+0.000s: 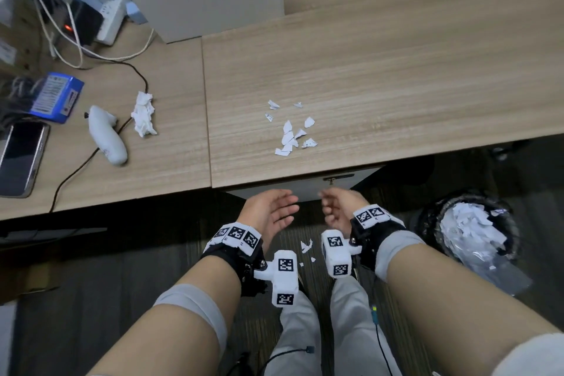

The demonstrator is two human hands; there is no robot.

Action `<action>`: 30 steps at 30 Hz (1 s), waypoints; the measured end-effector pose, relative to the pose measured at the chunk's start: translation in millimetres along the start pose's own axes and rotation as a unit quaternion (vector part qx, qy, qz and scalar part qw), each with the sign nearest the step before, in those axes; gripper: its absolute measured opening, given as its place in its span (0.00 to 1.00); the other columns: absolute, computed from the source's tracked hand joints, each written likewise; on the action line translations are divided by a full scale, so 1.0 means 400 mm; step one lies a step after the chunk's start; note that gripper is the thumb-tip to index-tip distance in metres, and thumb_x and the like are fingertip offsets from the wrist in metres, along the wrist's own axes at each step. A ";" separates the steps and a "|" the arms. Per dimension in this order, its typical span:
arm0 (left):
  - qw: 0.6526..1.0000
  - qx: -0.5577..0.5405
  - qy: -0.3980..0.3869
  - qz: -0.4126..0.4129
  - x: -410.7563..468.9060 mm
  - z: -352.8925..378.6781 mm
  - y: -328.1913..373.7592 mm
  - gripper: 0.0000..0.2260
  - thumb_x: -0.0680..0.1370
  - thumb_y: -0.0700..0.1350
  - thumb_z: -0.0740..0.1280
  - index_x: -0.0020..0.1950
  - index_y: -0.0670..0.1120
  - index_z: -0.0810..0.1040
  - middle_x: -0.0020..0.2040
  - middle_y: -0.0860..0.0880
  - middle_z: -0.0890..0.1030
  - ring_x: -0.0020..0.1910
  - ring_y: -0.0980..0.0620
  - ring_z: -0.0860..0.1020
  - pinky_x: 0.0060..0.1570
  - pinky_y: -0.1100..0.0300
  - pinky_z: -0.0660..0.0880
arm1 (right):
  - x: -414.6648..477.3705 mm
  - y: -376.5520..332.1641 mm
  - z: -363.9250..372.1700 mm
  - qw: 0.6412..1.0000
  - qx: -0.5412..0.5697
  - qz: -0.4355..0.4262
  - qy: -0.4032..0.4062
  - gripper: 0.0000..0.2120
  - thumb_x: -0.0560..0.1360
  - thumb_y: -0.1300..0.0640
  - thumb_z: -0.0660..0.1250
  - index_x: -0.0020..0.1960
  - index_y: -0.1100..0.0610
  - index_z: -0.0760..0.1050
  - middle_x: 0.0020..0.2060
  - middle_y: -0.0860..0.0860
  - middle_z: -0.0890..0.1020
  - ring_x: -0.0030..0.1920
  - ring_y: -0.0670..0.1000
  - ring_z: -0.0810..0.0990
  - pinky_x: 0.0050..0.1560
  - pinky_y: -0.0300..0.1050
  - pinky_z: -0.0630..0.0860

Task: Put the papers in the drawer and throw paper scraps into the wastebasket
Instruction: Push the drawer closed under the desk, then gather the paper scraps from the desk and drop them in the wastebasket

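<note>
wood-grain desk (381,76) carried a small cluster of scraps (291,134) near its front edge, above a drawer (305,185) that looked shut, no papers in sight. both hands hung empty just below that edge, the left hand (270,210) spread flat, the right hand (337,210) loosely curled. a few scraps lay on the floor (306,246). the wastebasket (470,229), part full, stood to the right. the scrap stage seemed under way; next would come gathering the desk pile.

- An office: a wood-grain desk (381,76) with a drawer (305,185) beneath its front edge
- A power strip (106,9) with plugged chargers, cables and a phone (19,159) on it
- A wastebasket (471,229) on dark carpet
</note>
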State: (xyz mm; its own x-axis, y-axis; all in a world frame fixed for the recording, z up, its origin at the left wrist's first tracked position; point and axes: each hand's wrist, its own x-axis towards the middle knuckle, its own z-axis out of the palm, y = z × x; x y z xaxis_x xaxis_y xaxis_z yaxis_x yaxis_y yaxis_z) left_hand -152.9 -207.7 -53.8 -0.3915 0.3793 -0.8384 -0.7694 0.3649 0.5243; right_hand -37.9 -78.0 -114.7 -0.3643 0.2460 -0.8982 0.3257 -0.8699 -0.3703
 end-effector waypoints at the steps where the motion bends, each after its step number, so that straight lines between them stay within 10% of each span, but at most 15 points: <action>1: 1.000 0.014 -0.007 -0.004 0.000 0.004 -0.006 0.06 0.79 0.42 0.65 0.52 0.41 0.79 0.43 0.46 0.85 0.40 0.50 0.82 0.40 0.60 0.77 | -0.011 0.016 -0.002 0.999 -0.039 -0.011 -0.012 0.08 0.77 0.58 0.66 0.40 0.60 0.78 0.27 0.50 0.73 0.25 0.46 0.68 0.21 0.34 0.62; 8: 0.983 0.152 0.044 0.090 0.040 0.033 0.017 0.13 0.74 0.35 0.72 0.56 0.41 0.74 0.47 0.40 0.81 0.40 0.47 0.82 0.45 0.56 0.81 | -0.064 -0.013 0.007 0.969 -0.184 -0.165 -0.022 0.07 0.72 0.62 0.72 0.48 0.62 0.79 0.32 0.53 0.77 0.29 0.49 0.74 0.31 0.41 0.72; 12: 0.906 0.375 0.121 0.152 0.062 -0.001 0.038 0.36 0.67 0.42 0.78 0.70 0.50 0.65 0.56 0.43 0.79 0.51 0.46 0.81 0.56 0.53 0.78 | -0.075 -0.059 0.036 0.865 -0.403 -0.272 0.123 0.24 0.67 0.58 0.74 0.60 0.52 0.72 0.45 0.51 0.76 0.39 0.50 0.77 0.34 0.37 0.73; 19: 0.823 0.529 0.101 0.178 0.029 -0.012 0.038 0.55 0.66 0.43 0.80 0.80 0.56 0.44 0.70 0.44 0.61 0.62 0.47 0.74 0.58 0.61 0.68 | -0.107 -0.028 0.077 0.723 -0.615 -0.293 0.111 0.45 0.67 0.57 0.74 0.77 0.50 0.53 0.65 0.54 0.60 0.45 0.55 0.78 0.49 0.44 0.78; 30: 0.727 0.621 -0.021 0.293 -0.003 0.008 0.028 0.45 0.67 0.43 0.79 0.78 0.55 0.59 0.62 0.48 0.64 0.48 0.51 0.75 0.52 0.67 0.69 | -0.170 0.060 0.023 0.728 -0.559 -0.346 0.196 0.32 0.70 0.55 0.73 0.71 0.48 0.66 0.59 0.52 0.68 0.45 0.54 0.80 0.52 0.48 0.79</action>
State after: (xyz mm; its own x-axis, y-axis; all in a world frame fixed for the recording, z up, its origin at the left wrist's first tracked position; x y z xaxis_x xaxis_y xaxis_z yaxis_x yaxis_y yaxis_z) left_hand -159.4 -201.4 -46.7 -0.4320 0.7947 -0.4263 0.5814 0.6068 0.5420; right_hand -13.4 -119.7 -60.4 -0.5731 0.7536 -0.3218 0.7682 0.3575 -0.5311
